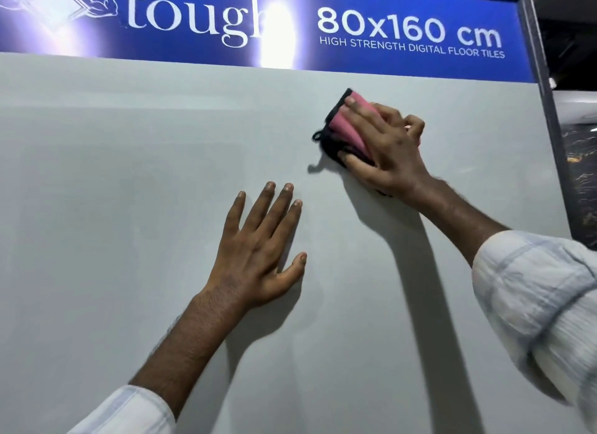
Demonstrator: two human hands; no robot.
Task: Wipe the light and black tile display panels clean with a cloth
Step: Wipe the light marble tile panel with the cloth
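A large light grey tile panel [129,207] stands upright and fills most of the view. My right hand [387,149] presses a folded pink cloth with a black edge [342,123] flat against the panel's upper right part, fingers spread over it and thumb under its lower edge. My left hand [258,249] lies flat on the panel lower down and to the left of the cloth, with straight fingers pointing up. A black tile panel [581,181] with gold veins shows as a narrow strip at the far right.
A blue sign [410,32] reading "80x160 cm" runs along the top of the light panel, with a bright light glare on it. A dark metal frame post [546,110] borders the light panel on its right side.
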